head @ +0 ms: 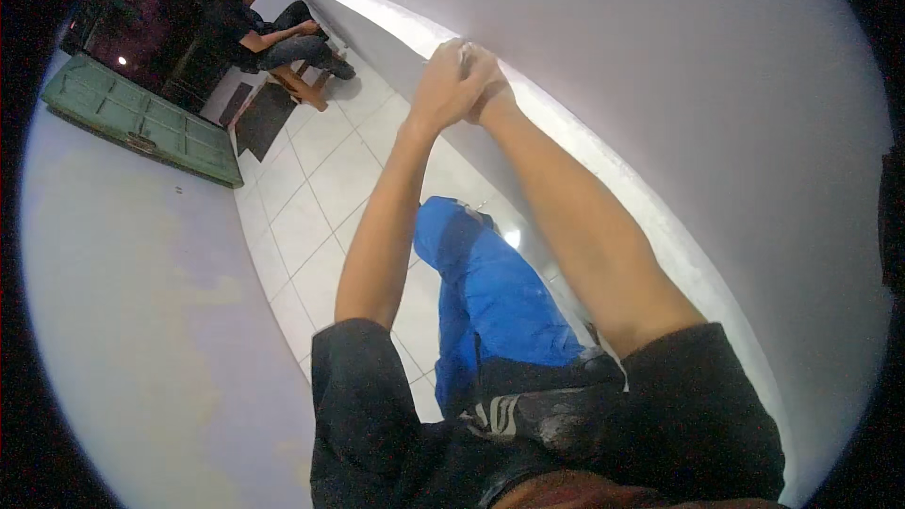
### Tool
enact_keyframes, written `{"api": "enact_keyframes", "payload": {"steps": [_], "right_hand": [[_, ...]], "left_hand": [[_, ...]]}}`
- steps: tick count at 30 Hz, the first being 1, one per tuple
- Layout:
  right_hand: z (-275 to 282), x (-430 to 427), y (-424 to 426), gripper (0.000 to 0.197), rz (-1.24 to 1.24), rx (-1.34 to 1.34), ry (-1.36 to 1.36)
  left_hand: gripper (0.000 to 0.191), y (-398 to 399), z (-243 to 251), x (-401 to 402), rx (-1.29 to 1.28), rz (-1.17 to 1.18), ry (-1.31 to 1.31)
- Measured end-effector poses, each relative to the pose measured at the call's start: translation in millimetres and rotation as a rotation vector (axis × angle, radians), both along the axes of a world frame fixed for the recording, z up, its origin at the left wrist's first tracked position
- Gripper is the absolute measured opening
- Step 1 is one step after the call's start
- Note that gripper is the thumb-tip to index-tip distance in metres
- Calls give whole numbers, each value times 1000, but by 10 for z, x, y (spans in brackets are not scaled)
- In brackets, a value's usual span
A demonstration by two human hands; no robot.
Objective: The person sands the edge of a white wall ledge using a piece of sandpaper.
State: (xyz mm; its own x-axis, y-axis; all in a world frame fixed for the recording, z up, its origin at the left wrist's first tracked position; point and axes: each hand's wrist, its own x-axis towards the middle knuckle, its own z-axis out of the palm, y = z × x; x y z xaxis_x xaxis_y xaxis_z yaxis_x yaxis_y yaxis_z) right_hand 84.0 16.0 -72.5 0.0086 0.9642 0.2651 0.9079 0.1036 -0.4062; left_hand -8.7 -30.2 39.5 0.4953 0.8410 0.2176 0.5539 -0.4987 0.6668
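Note:
My left hand (440,85) and my right hand (489,81) are close together at the top of a white painted ledge (587,141) that runs along the wall. The fingers of both are curled, and the hands touch or overlap. A small pale bit (464,56) shows between them, too blurred to name. The fingertips are hidden, so I cannot tell whether either hand grips something. Both my arms reach forward from black sleeves.
Grey wall (707,85) rises on the right. Under me are white floor tiles (318,184) and my blue trousers (488,268). Ahead, a person (240,21) sits on a wooden stool (304,88), one hand at the ledge's far end. A green door (141,120) stands open at left.

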Motion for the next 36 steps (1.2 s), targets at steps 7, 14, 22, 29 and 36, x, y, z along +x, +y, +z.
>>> {"api": "enact_keyframes", "payload": {"steps": [7, 14, 22, 29, 36], "right_hand": [[51, -207, -150, 69, 61, -63, -5], [15, -258, 99, 78, 57, -91, 52], [-221, -300, 215, 88, 120, -88, 197], [-23, 164, -572, 97, 152, -87, 646], [-31, 813, -1887, 106, -5, -185, 1107]], "left_hand": [[103, 458, -326, 183, 68, 79, 651], [83, 702, -219, 155, 92, 63, 663], [91, 963, -758, -92, 222, 35, 584], [70, 1339, -925, -255, 331, 29, 537], [75, 1670, -987, -235, 119, 107, 346]]}}
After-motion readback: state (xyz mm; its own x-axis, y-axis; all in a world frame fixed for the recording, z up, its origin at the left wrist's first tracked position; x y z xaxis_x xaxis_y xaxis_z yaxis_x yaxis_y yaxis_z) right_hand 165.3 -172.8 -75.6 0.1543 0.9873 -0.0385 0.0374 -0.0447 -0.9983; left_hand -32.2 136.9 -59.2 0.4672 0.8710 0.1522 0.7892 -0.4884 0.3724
